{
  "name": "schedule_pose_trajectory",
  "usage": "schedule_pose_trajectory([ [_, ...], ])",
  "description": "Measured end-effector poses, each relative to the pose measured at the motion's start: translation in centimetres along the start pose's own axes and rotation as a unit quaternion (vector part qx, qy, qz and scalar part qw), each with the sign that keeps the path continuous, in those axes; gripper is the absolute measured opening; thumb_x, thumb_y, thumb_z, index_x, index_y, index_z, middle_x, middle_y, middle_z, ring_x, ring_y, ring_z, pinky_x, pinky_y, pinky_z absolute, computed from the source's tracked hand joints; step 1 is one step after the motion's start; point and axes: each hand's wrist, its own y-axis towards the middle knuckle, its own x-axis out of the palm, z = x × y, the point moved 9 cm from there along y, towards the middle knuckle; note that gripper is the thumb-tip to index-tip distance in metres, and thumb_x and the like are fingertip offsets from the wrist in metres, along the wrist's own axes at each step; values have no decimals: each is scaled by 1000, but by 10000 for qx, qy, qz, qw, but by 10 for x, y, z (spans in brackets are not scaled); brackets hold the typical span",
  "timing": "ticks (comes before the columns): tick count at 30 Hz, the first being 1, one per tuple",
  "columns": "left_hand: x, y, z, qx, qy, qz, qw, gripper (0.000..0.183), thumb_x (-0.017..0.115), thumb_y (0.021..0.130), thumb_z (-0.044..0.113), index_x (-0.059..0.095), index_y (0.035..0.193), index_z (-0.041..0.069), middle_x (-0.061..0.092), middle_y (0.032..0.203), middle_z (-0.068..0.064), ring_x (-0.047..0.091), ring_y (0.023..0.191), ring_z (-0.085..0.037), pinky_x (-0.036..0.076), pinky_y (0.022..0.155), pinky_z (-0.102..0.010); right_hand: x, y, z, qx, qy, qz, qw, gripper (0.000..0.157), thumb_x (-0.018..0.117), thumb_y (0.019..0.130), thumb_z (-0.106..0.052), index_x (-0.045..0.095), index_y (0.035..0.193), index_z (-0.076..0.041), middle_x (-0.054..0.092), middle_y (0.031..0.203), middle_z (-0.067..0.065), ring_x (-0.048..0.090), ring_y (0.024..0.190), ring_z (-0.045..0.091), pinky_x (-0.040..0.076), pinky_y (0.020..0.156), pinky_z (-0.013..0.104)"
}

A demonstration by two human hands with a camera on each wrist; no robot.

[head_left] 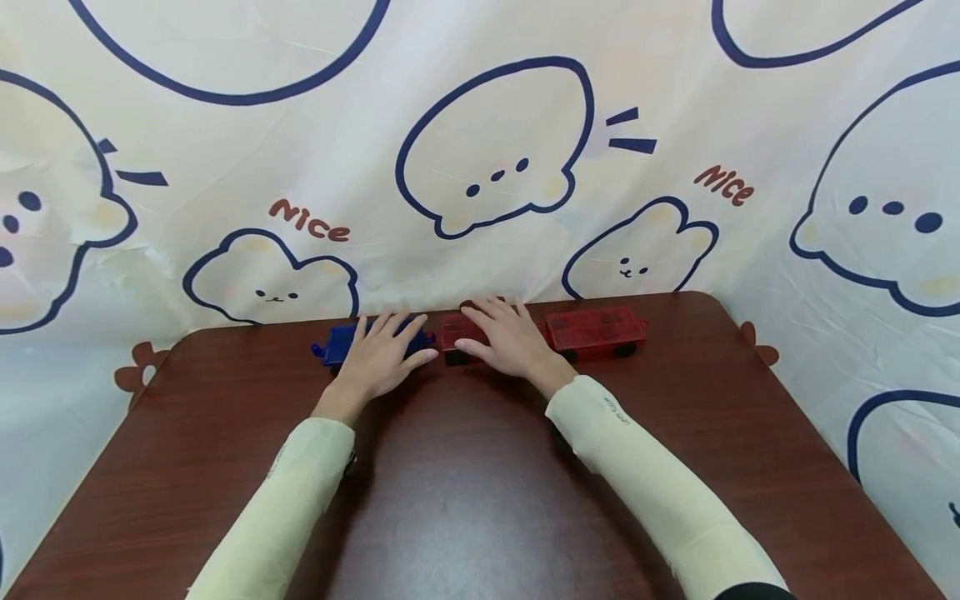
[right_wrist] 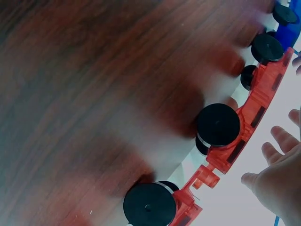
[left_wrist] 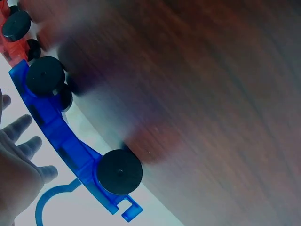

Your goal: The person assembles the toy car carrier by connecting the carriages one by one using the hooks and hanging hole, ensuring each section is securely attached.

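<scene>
Three wheeled toy train cars stand end to end in a row by the table's far edge. On the left is a translucent blue car point(head_left: 340, 343) with black wheels; its hook-shaped end point(left_wrist: 131, 209) shows in the left wrist view. My left hand point(head_left: 377, 357) hovers over it, fingers spread. The middle red car point(head_left: 452, 332) lies partly hidden under my right hand point(head_left: 513, 340), whose fingers are also stretched out. A coupling point(right_wrist: 205, 176) joins it to the right red car point(head_left: 596, 327). In both wrist views, a gap shows between fingers and cars.
The dark brown wooden table point(head_left: 450, 500) has rounded far corners. Right behind it hangs a white cloth point(head_left: 480, 267) printed with blue cartoon outlines, which also covers both sides.
</scene>
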Motion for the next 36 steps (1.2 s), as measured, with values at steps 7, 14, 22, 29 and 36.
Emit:
schedule_pose_trajectory([
  [7, -1, 1, 6, 31, 15, 99, 9999, 74, 43, 101, 63, 36, 159, 18, 34, 161, -17, 19, 151, -42, 3, 118, -67, -11, -5, 3, 25, 260, 200, 9995, 71, 47, 100, -62, 40, 158, -20, 37, 161, 8, 28, 150, 31, 11, 119, 63],
  [14, 0, 3, 13, 89, 94, 133, 9998, 69, 43, 103, 59, 38, 159, 19, 36, 160, -16, 19, 151, -41, 6, 118, -66, -16, -11, 9, 110, 293, 155, 9994, 72, 47, 100, -62, 38, 159, -21, 35, 162, 7, 25, 152, 29, 11, 119, 63],
  [22, 2, 4, 20, 92, 178, 203, 9996, 65, 45, 104, 56, 39, 158, 20, 35, 160, -15, 20, 152, -39, 10, 118, -65, -22, -20, 22, 137, 302, 291, 9990, 70, 46, 101, -62, 42, 157, -21, 38, 160, 9, 26, 151, 32, 13, 118, 64],
  [29, 2, 4, 24, 116, 243, 301, 9992, 65, 47, 104, 55, 40, 157, 18, 37, 159, -16, 21, 151, -39, 12, 118, -65, -21, -27, 33, 309, 270, 232, 9989, 72, 46, 100, -63, 41, 157, -20, 36, 162, 9, 22, 153, 31, 10, 120, 63],
  [36, 4, 6, 31, 113, 314, 326, 9989, 66, 46, 104, 57, 40, 157, 18, 37, 160, -15, 22, 151, -38, 14, 118, -64, -22, -33, 36, 300, 256, 277, 9988, 70, 47, 101, -60, 42, 157, -17, 37, 161, 10, 22, 152, 33, 11, 120, 62],
])
